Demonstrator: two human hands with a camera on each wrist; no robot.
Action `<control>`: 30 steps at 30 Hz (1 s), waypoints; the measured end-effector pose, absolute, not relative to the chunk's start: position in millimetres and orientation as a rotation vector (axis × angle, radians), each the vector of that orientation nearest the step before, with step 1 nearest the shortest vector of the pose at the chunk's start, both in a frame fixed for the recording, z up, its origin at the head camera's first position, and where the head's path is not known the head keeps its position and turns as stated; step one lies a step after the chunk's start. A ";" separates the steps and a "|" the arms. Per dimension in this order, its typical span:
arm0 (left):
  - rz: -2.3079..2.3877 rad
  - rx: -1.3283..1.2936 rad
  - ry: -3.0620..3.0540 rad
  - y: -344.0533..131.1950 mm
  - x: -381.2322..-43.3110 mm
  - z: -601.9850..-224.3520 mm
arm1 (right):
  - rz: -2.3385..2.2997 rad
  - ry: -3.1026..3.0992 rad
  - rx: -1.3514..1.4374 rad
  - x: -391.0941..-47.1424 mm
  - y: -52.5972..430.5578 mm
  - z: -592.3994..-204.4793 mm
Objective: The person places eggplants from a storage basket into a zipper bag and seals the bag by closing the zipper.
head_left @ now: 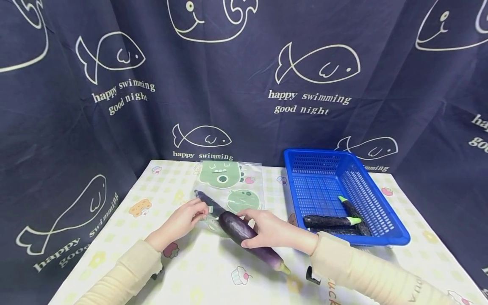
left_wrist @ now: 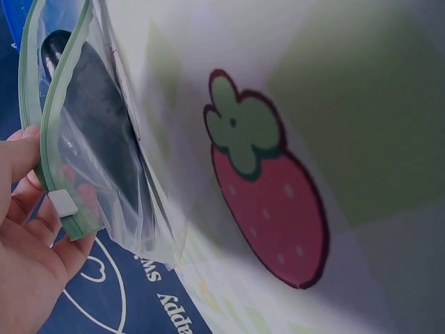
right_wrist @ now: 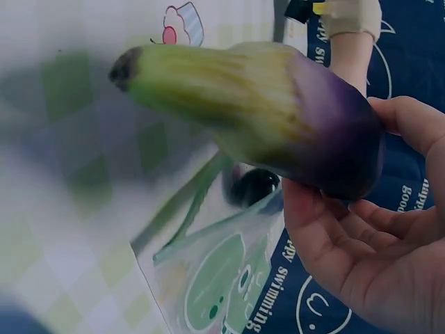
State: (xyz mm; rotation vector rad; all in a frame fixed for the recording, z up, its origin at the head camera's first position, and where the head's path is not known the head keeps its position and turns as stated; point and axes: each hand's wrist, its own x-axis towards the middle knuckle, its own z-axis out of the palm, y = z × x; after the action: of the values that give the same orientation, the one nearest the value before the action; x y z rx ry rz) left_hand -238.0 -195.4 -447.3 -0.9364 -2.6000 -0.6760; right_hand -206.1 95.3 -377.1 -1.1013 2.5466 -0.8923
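Note:
A clear zip bag with green cartoon prints lies on the table, its green-edged mouth towards me. Inside the bag is one dark eggplant. My left hand pinches the bag's mouth at its left corner, close to a white slider. A second purple eggplant is in my right hand, gripped around its middle with thumb and fingers. Its rounded end is at the bag's mouth and its green stem end points back towards me. How far the tip is inside the mouth is hard to tell.
A blue plastic basket stands on the right of the table, with several dark eggplants with bright green stem ends in its near part. The patterned tablecloth reaches back to a dark blue curtain printed with fish.

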 end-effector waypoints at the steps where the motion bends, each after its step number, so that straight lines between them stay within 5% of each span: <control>1: -0.675 -0.938 -2.599 -195.5 -238.2 -447.5 | -0.901 2.535 -1.095 -205.5 94.2 -378.1; 30: -0.682 -0.924 -2.579 -190.9 -239.1 -444.7 | -0.758 2.599 -1.102 -205.3 72.3 -405.0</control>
State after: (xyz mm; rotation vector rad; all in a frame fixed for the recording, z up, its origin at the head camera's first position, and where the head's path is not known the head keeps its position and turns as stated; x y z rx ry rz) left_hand -239.1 -190.9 -444.7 -0.9237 -2.5794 -0.6823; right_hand -205.3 72.3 -405.0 -1.1020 2.5991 -0.7582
